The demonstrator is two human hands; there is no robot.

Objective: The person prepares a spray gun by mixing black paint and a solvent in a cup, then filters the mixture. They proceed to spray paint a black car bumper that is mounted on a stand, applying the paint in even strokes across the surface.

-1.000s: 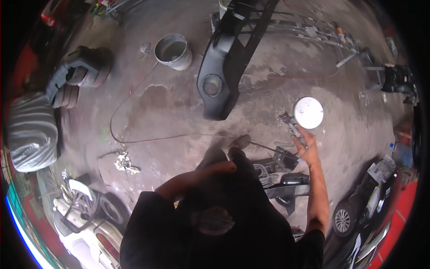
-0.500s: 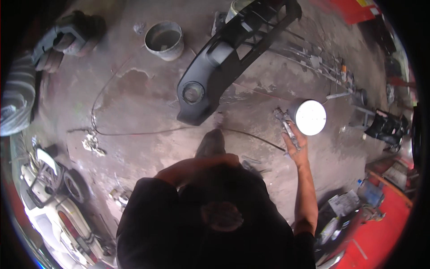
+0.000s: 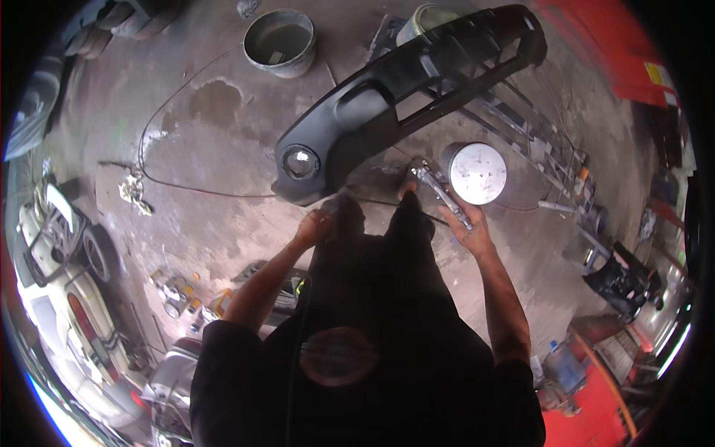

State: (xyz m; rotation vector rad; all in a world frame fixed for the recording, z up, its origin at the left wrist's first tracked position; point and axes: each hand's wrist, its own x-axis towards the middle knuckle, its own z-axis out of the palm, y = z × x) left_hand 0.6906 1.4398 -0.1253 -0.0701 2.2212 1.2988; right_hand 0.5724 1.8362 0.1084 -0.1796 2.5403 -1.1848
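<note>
My right hand (image 3: 471, 228) is wrapped round the handle of a metal spray gun (image 3: 445, 197). A round cup with a pale, speckled lid (image 3: 478, 173) sits at the gun, and a dark hose (image 3: 380, 202) runs to the left behind my legs. The gun's front end is a short way to the right of a black car bumper (image 3: 361, 141), which slants across the space ahead of me. My left hand (image 3: 317, 226) is closed beside my leg, just below the bumper's near end. What its fingers hold, if anything, is hidden.
A grey bucket (image 3: 280, 45) stands at the far left, and a pale pail (image 3: 424, 24) is partly behind the bumper. To the right, a metal frame (image 3: 521, 134) lies by the bumper. The hose loops over the stained floor. A motor scooter (image 3: 82, 290) is at the left.
My left arm, folded across my body before, now reaches forward with its hand near the bumper. My right hand has brought the spray gun leftward. The view has shifted as well.
</note>
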